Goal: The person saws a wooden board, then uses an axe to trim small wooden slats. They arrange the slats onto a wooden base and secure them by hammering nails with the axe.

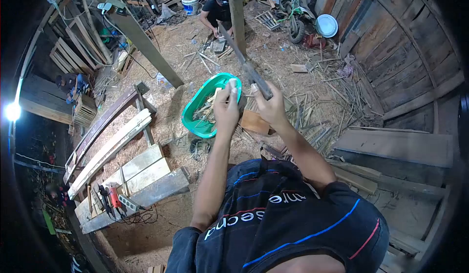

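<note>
A bright lamp [12,111] shines opposite a plank wall [405,53] and shavings-strewn floor [266,60].

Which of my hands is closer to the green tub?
Left. Your left hand overlaps the right rim of the green tub in view; your right hand, holding a long blade, is farther right, clear of it.

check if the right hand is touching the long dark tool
Touching: the head view shows the right hand gripping the near end of the long dark tool.
</note>
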Action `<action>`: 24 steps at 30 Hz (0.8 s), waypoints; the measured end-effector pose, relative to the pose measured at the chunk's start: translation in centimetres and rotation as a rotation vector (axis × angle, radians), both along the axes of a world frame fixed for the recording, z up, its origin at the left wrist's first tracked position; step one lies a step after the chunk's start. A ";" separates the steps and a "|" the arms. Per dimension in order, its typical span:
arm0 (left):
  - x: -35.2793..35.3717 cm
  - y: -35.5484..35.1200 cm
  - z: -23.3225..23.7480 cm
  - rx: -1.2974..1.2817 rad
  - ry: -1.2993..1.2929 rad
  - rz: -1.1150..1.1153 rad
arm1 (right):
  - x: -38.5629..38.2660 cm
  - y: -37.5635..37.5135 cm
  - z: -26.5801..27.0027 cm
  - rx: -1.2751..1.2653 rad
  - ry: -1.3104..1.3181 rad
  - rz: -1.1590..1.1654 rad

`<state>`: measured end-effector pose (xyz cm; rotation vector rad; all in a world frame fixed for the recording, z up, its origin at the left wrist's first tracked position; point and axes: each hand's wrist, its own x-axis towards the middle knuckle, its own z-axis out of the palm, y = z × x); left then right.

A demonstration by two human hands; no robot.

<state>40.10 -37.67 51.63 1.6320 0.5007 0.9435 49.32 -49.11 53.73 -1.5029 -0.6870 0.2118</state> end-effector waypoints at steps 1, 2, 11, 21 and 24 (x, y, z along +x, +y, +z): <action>0.1 0.6 -0.7 0.078 -0.028 0.057 | -0.3 -0.3 1.0 0.018 0.058 -0.004; -0.1 1.2 -1.3 0.040 0.017 0.029 | -0.8 -1.0 2.9 0.064 0.033 -0.052; 1.5 -0.1 2.1 0.251 -0.070 -0.158 | 1.0 0.5 2.6 0.165 0.190 0.003; 2.5 4.2 2.1 0.438 -0.224 -0.296 | -0.2 3.2 4.3 0.354 0.571 0.047; 2.0 6.5 2.0 0.371 -0.225 -0.338 | 0.0 4.4 3.0 0.501 0.729 0.033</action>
